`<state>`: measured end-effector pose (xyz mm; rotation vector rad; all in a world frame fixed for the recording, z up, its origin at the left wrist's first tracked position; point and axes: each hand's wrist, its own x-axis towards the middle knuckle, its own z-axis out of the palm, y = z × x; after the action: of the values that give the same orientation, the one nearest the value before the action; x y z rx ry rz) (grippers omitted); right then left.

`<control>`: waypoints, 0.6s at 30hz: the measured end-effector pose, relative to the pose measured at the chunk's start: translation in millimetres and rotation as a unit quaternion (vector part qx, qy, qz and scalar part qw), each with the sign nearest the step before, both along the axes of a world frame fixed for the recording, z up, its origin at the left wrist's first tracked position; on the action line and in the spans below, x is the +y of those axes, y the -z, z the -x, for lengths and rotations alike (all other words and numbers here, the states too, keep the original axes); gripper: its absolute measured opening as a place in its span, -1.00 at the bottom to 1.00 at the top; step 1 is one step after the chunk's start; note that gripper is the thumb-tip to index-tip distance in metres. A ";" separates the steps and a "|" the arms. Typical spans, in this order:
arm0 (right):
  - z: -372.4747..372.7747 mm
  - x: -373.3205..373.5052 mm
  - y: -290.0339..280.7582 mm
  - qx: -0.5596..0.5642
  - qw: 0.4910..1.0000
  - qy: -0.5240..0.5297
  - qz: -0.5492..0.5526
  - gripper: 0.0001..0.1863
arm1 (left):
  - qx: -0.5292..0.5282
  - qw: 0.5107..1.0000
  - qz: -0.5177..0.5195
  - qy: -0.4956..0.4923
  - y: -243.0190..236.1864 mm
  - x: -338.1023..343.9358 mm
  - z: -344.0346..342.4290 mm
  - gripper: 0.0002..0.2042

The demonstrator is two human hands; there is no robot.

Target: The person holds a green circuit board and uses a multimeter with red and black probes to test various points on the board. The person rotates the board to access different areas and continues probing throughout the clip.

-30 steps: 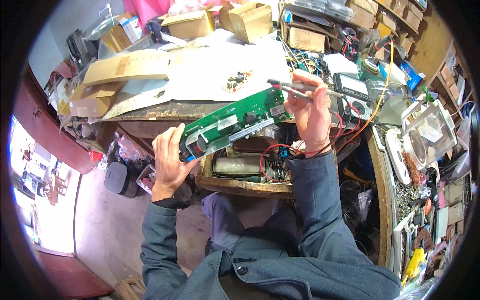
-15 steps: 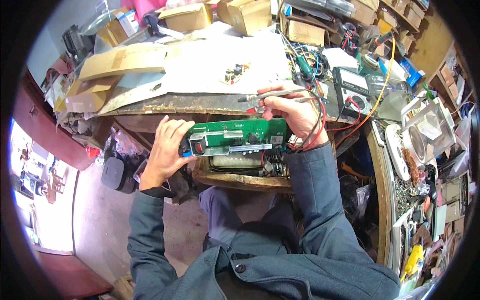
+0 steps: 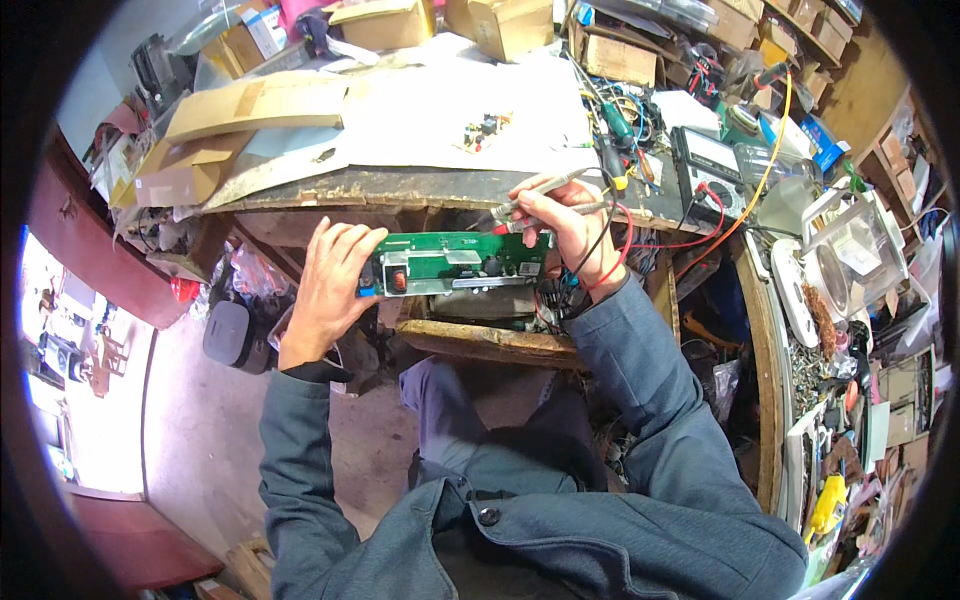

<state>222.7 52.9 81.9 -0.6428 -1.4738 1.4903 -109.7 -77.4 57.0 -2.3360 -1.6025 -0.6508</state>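
My left hand (image 3: 332,285) is closed on the left end of a long green circuit board (image 3: 432,258), thumb at the blue part on its corner. The board carries metal strips and a coil with reddish windings. In my right hand (image 3: 568,228) are two test probes (image 3: 545,188), held like chopsticks, one with a red tip section. Their tips point left at the board's upper edge; whether they touch it I cannot tell. Black and red leads trail from the probes past my right wrist. A multimeter (image 3: 708,165) with a dial lies on the bench to the right.
Below the board is an open wooden drawer (image 3: 490,338) with wires and parts. White paper (image 3: 420,110) covers the bench, with a small cluster of components (image 3: 485,131) on it. Cardboard pieces (image 3: 255,105) lie at the left. An orange cable (image 3: 762,185) hangs at the right.
The probes have come left and lower over the board, their tips now at its upper edge. The board has tilted, looking narrower, and my right forearm has shifted slightly.
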 end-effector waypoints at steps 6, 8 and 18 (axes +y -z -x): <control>12.5 -3.3 21.6 0.047 0.998 0.042 0.020 -0.77 | -0.022 0.998 -0.047 -0.022 23.2 -12.7 4.6 -0.07; 19.6 -7.5 25.4 0.040 0.997 0.051 0.028 -0.76 | -0.013 0.998 -0.048 -0.032 23.4 -13.0 6.1 -0.12; 29.0 -11.6 30.2 0.022 0.997 0.072 0.028 -0.72 | -0.025 0.998 -0.036 -0.049 25.6 -15.1 1.4 -0.13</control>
<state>193.7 41.3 51.7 -0.7302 -1.3285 1.4304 -111.1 -92.5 31.4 -2.1907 -1.6747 -0.7384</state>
